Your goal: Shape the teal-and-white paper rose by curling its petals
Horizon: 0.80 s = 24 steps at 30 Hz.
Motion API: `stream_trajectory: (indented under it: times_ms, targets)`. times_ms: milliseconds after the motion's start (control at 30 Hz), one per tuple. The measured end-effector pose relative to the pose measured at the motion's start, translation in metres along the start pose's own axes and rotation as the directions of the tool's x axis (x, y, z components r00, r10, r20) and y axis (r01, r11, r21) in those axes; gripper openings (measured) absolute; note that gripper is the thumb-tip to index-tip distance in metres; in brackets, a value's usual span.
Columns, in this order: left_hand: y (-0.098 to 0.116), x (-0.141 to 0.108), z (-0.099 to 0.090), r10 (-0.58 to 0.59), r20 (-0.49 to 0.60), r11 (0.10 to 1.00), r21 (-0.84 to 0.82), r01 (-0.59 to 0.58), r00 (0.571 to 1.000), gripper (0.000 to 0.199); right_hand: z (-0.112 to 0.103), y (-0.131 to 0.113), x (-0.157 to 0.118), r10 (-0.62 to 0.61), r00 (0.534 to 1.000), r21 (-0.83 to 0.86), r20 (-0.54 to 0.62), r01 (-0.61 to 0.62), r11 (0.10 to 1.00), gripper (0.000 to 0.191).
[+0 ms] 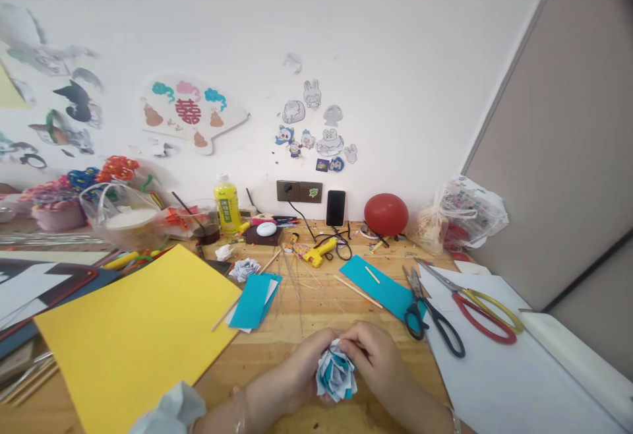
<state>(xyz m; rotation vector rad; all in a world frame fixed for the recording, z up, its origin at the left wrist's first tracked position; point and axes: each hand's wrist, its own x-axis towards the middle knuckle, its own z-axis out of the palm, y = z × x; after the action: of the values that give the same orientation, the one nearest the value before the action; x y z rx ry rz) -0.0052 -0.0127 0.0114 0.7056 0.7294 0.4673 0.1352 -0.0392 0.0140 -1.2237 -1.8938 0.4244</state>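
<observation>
Wooden worktop (297,312), bits scattered. Left: large yellow sheet (143,335). Middle: blue paper pieces (250,303), crumpled paper rose (244,269), yellow glue gun (316,252). Back: yellow bottle (227,204), red balloon (386,215). Right: black-handled scissors (426,309) partly over blue strip (380,287); red-and-yellow-handled scissors (477,302) on white sheets (489,361).

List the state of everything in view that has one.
Paper flower: layered, held by left hand and right hand
Black scissors: slightly open
Red-and-yellow scissors: look shut
Bottle: upright, capped
Phone: upright, screen dark
Glue gun: lying flat
Balloon: inflated
Plug: in socket
</observation>
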Motion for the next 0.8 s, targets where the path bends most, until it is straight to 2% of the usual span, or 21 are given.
stream_trajectory:
  times_ms: [233,367,467,567,700,800]
  targets:
    - [0.001,0.001,0.003,-0.014,-0.044,1.0,0.02,0.015,0.999,0.026,-0.001,-0.001,0.0,0.012,1.0,0.016,0.002,-0.012,1.0,0.033]
    - [0.002,0.004,0.002,-0.037,-0.028,0.999,-0.004,0.037,0.999,0.021,-0.008,-0.009,0.003,0.138,0.99,0.243,0.008,-0.136,0.961,0.032]
    - [0.003,0.004,0.0,-0.033,-0.008,0.998,-0.051,0.033,0.999,0.019,-0.014,-0.012,0.005,0.267,0.96,0.421,-0.081,-0.21,0.883,0.034]
    - [0.006,0.004,0.0,0.016,-0.005,0.993,-0.115,-0.016,1.0,0.015,-0.016,-0.009,0.009,0.331,0.926,0.427,-0.181,-0.229,0.875,0.031]
    - [0.007,0.006,0.0,0.081,-0.004,0.982,-0.172,-0.081,0.997,0.018,-0.014,-0.004,0.01,0.299,0.942,0.359,-0.153,-0.229,0.905,0.025]
    - [0.004,0.008,0.0,0.142,-0.02,0.971,-0.189,-0.143,0.99,0.019,-0.01,-0.003,0.007,0.182,0.981,0.264,-0.063,-0.159,0.951,0.017]
